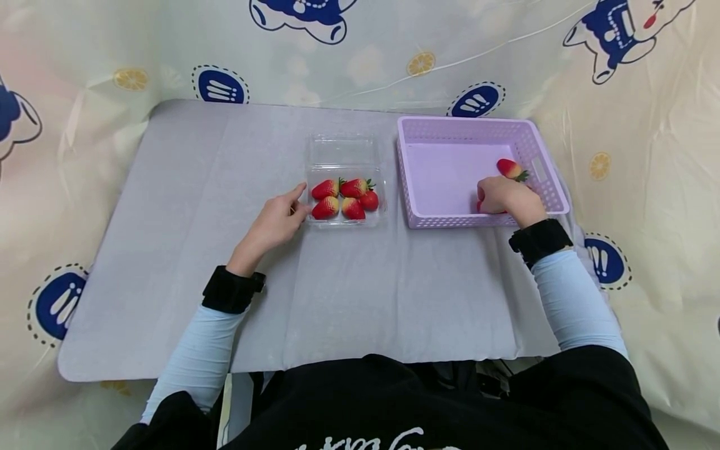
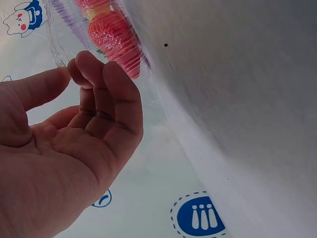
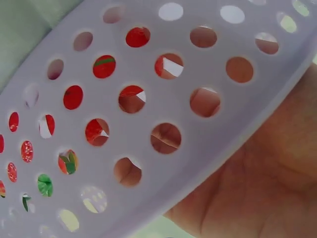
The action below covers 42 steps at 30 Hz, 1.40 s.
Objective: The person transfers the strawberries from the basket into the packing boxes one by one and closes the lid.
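Note:
A clear plastic box (image 1: 344, 150) with its lid folded back holds several strawberries (image 1: 353, 209). My left hand (image 1: 279, 220) is at the box's left side; in the left wrist view its thumb and index finger (image 2: 81, 72) pinch the box's thin edge. Over on the right, my right hand (image 1: 506, 197) reaches over the near wall into a lilac basket (image 1: 464, 220). It grips a strawberry (image 1: 480, 205) that is mostly hidden by the fingers. Another strawberry (image 1: 509, 167) lies just beyond that hand. Through the holes in the right wrist view, red fruit shows beside the fingers.
Both containers stand on a table with a grey cloth (image 1: 349, 300), the box left of the basket. A patterned curtain (image 1: 360, 69) hangs behind the table and along both sides. The basket's perforated walls rise around the right hand.

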{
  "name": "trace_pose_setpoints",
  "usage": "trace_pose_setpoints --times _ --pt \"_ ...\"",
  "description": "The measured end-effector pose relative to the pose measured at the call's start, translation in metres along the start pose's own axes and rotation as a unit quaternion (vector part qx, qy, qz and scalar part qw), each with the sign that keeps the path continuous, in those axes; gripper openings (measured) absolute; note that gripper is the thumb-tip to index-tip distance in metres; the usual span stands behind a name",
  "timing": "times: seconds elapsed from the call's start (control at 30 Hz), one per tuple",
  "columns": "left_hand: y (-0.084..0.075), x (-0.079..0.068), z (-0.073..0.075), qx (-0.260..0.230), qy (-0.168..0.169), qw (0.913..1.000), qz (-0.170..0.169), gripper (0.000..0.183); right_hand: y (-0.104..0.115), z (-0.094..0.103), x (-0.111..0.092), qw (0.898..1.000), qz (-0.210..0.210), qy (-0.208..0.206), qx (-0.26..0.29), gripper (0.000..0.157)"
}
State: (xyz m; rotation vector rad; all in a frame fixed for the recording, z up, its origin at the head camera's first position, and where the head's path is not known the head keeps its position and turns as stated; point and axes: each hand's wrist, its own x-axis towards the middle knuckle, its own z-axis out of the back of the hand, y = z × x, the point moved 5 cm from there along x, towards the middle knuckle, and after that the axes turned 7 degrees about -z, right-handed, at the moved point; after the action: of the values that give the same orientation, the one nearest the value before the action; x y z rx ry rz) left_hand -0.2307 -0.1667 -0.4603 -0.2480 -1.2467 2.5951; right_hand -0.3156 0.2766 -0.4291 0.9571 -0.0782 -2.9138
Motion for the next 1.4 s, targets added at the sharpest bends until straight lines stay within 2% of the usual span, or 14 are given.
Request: trace_pose_setpoints --times 0.27,0.5,0.83,1.07,1.3,1.4 --pt "0.001 -0.001 0.0 0.002 -0.002 1.0 0.003 0.063 0.0 -0.003 -0.001 1.0 0.007 -0.02 0.018 0.031" --pt "0.0 -0.001 0.0 0.001 0.0 1.0 0.002 0.063 0.003 -0.005 0.003 0.998 0.026 -0.054 0.02 0.028" --pt "0.0 0.0 0.001 0.003 0.001 1.0 -0.001 0.063 0.014 -0.002 0.003 0.994 0.048 -0.096 0.023 0.035" --pt "0.0 0.001 0.001 0.0 0.003 1.0 0.002 0.064 0.025 0.003 -0.002 0.987 0.077 -0.138 0.035 0.04" --pt "0.0 0.0 0.0 -0.001 0.002 1.0 0.002 0.064 0.035 0.009 -0.006 0.973 0.104 -0.199 0.05 0.043" --pt "0.0 0.0 0.0 0.0 0.003 1.0 0.002 0.064 0.039 0.01 -0.007 0.97 0.11 -0.207 0.06 0.043"
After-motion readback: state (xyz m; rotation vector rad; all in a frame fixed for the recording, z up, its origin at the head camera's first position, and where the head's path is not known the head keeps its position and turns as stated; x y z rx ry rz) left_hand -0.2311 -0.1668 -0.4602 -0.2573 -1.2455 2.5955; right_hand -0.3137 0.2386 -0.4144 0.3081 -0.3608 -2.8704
